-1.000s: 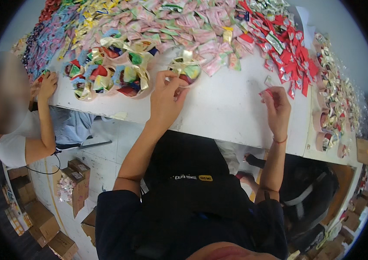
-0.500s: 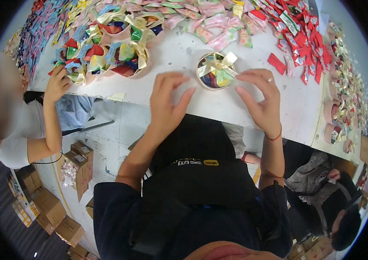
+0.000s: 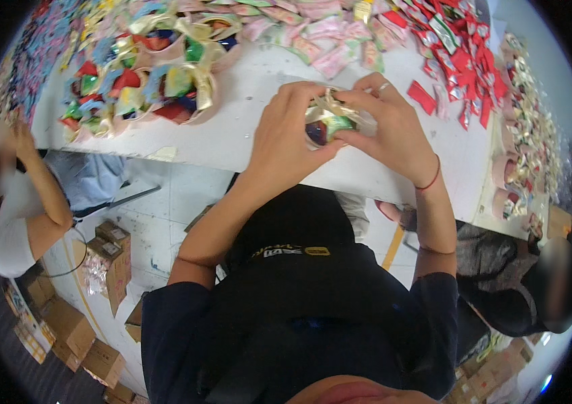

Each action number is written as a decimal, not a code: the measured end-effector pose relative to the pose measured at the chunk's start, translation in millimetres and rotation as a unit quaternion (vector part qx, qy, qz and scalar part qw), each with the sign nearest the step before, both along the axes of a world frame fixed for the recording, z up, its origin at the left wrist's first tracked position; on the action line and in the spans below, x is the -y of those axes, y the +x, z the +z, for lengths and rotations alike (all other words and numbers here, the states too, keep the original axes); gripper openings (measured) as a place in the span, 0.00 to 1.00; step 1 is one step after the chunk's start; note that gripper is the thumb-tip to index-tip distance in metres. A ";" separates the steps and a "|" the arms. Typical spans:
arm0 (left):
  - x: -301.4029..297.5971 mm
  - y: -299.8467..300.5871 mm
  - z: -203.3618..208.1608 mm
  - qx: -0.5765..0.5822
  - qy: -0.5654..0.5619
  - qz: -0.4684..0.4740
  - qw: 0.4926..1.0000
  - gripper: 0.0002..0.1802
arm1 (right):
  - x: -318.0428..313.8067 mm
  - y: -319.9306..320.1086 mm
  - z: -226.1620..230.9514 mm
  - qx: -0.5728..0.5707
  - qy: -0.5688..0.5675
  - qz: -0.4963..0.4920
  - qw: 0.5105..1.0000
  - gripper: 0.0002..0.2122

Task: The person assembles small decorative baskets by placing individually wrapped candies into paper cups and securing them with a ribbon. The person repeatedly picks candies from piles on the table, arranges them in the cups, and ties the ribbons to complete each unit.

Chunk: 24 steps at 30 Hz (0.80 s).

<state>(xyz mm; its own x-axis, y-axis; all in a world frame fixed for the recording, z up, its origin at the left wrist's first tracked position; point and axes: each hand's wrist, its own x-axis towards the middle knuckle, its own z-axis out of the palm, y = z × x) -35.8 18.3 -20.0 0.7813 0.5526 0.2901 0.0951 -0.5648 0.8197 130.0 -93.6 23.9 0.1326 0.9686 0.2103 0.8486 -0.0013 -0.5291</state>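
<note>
This is looking like a packing workshop: packets (image 3: 326, 30) are lying in heaps, grouped roughly by colour, along a long white counter (image 3: 245, 138), round tubs (image 3: 209, 106) filled with them are standing close together, a co-worker (image 3: 10, 236) is sitting at the left end, and boxes (image 3: 121, 273) are standing on the tiled floor (image 3: 168, 222) below

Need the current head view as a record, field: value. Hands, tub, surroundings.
left hand: curved around the tub's left side
right hand: fingers bent over the tub's right side
grip: can't tell how firm
tub: gold ribbon on top, coloured packets inside
table, left: cluster of filled tubs
beyond tub: pink packets
right of those: red packets
far left: co-worker
</note>
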 end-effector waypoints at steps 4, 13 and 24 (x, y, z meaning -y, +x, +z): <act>-4.7 -4.2 9.7 -0.057 -0.047 -0.021 0.997 0.34 | -0.4 -5.0 0.7 0.055 -0.005 -0.008 0.998 0.24; -13.3 -7.7 28.4 -0.138 0.023 -0.051 0.989 0.30 | 5.7 -5.8 -12.7 -0.009 0.058 0.003 0.998 0.16; -22.8 10.8 34.4 -0.188 0.157 -0.137 0.960 0.24 | 16.6 -5.9 -9.4 -0.009 0.032 0.015 0.999 0.13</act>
<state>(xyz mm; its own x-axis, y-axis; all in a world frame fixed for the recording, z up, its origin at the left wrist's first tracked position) -25.0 41.1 14.3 0.9670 0.2425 0.0782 0.1631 -0.8249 0.5412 124.1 -110.2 14.5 0.1080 0.9568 0.2698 0.8379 0.0585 -0.5427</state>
